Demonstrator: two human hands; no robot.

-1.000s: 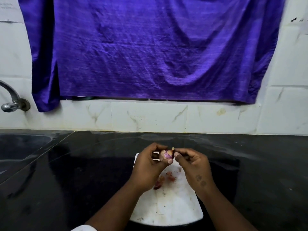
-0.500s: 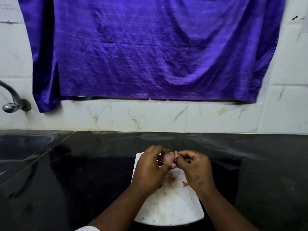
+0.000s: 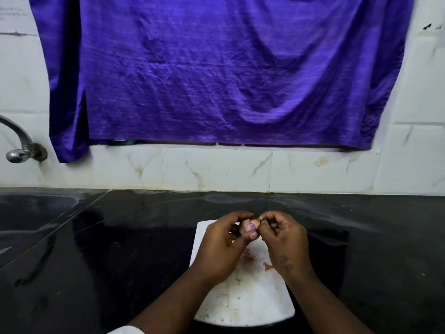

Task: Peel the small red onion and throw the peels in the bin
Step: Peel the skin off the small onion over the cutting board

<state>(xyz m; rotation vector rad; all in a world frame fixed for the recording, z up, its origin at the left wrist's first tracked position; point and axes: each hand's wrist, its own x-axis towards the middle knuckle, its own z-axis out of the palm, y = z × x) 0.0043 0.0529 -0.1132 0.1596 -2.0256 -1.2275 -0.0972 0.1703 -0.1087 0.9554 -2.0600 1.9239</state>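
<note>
Both hands were up over the white cutting board [image 3: 243,300]. Left hand [image 3: 224,249] gripped the small red onion [image 3: 251,227]; right hand [image 3: 284,239] pinched its skin at the far tip. Loose peels [image 3: 249,257] lay on the board, below the hands. Bin unseen.

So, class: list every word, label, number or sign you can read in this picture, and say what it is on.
None can be read.
Paper on the wall, top left: faint printed lines, too blurred to read.
Dark marks on the right hand: too small to read.
</note>
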